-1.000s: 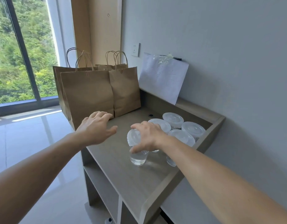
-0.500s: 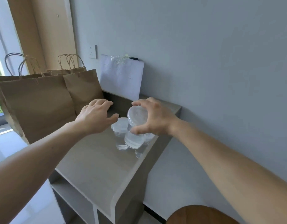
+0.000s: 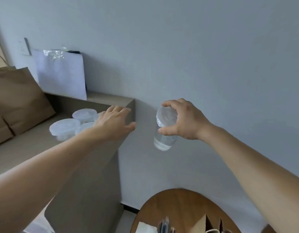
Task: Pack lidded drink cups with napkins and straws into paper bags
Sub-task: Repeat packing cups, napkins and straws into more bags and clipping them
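Observation:
My right hand [image 3: 184, 121] grips a clear lidded cup [image 3: 164, 132] by its rim, holding it in the air to the right of the grey shelf unit [image 3: 101, 165], in front of the wall. A little water sits in the cup's bottom. My left hand [image 3: 114, 124] hovers open, fingers spread, over the shelf's right end. Several more lidded cups [image 3: 65, 128] stand on the shelf behind that hand. Brown paper bags [image 3: 19, 100] stand at the shelf's left. On the round wooden table [image 3: 187, 209] below, a paper bag's top [image 3: 211, 224] and white napkins [image 3: 145, 227] show.
A white sheet in plastic [image 3: 61, 76] leans against the wall behind the shelf, beside a wall socket [image 3: 25, 47]. The round table sits low at the bottom right, close to the shelf unit's side. Dark thin items [image 3: 164, 226] lie on the table, blurred.
My right hand lifted the cup off the shelf and carried it rightward past the shelf's edge. My view swung right, bringing the round table into sight. The left hand stayed open above the shelf.

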The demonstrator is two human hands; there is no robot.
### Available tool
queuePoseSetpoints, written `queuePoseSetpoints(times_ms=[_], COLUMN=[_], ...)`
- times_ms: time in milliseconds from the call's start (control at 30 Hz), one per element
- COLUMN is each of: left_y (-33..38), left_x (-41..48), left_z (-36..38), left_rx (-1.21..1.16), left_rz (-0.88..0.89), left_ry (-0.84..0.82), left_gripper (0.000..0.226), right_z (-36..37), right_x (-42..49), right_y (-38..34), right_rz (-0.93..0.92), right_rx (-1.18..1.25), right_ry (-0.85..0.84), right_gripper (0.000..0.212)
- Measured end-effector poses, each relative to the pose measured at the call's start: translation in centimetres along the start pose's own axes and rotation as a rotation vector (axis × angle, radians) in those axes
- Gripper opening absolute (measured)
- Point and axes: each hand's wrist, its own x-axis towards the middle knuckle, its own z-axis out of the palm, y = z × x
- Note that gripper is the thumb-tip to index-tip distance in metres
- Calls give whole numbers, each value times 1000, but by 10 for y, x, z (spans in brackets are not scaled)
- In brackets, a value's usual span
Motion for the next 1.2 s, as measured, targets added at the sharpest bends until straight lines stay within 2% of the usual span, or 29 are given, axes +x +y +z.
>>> queuePoseSetpoints(times_ms=[133, 300, 533, 667, 833, 933, 1000, 1067, 1133, 1200], left_y=[63, 143, 216, 228, 223, 214, 210, 213, 221, 228], left_x=[-9, -32, -69, -90, -120, -134, -143, -153, -162, -167], left_z=[54, 137, 225, 250, 278, 298, 311, 320, 327, 334], left_rx=[-13, -34, -2, -2, 16, -42, -170, -254, -251, -280], left_rz=[83, 154, 183, 164, 174, 169, 133, 103, 65, 4], left_ry=[-107, -322, -572, -658, -773, -966, -1141, -1241, -1200, -1108], left_gripper=[66, 67, 66, 62, 72, 89, 105, 111, 101, 72], right_z=[8, 29, 67, 85, 105, 115, 119, 120, 120, 118], right_x=[-47, -112, -175, -195, -208, -215, -220, -224, -227, -231], right_y=[65, 142, 206, 226, 231, 229, 227, 225, 222, 218], right_rz=[124, 268, 369, 397, 443, 460, 468, 481, 478, 448], right_rx=[9, 14, 7, 32, 64, 68, 56, 49, 33, -2], right_ry=[-40, -108, -189, -207, -221, -229, -228, -214, -212, -224], right_gripper=[87, 90, 91, 90, 89, 87, 88, 90, 91, 92])
